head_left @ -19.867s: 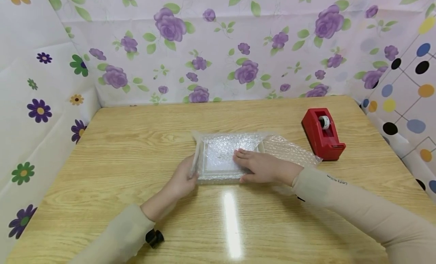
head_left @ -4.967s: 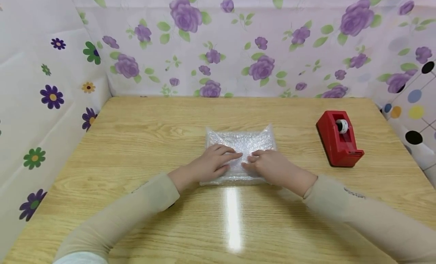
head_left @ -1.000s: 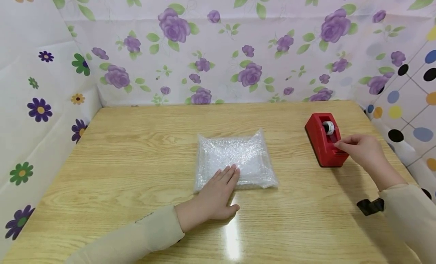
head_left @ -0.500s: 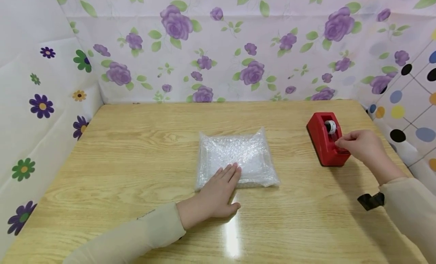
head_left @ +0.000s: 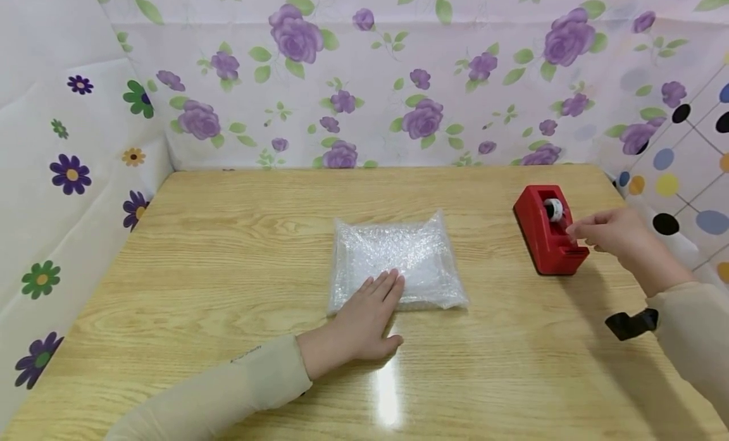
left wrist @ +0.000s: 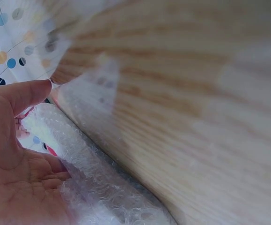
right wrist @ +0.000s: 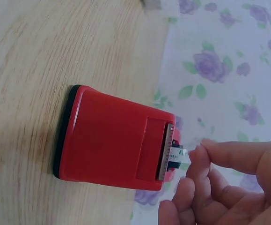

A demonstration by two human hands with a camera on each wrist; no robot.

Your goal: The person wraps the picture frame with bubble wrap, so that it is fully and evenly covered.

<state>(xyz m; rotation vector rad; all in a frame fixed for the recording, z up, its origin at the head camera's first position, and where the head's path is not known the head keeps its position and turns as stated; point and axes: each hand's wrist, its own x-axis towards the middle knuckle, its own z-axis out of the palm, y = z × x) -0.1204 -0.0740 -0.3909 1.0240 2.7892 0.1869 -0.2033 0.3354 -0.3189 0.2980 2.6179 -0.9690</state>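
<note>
A flat package wrapped in bubble wrap [head_left: 393, 245] lies mid-table, with pale contents faintly visible through the plastic. My left hand [head_left: 361, 324] rests flat on its near edge, fingers straight and thumb spread onto the table. In the left wrist view the palm [left wrist: 23, 187] is beside the bubble wrap. To the right stands a red tape dispenser [head_left: 547, 238] with a small roll of tape [head_left: 553, 210]. Over its front end my right hand [head_left: 621, 238] pinches the tape between thumb and index finger. In the right wrist view a short clear end reaches those fingertips [right wrist: 201, 146].
The wood-grain table [head_left: 228, 251] is bordered by a purple-flowered sheet [head_left: 370, 68] behind, a daisy-print sheet [head_left: 85, 226] at left and a dotted one [head_left: 683, 175] at right. A black strap [head_left: 631, 324] hangs below the right sleeve.
Bubble wrap, earlier partly unfolded over a flat framed thing, now covers it. My right hand has gone from the package to the dispenser and just risen slightly; the left stays on the package.
</note>
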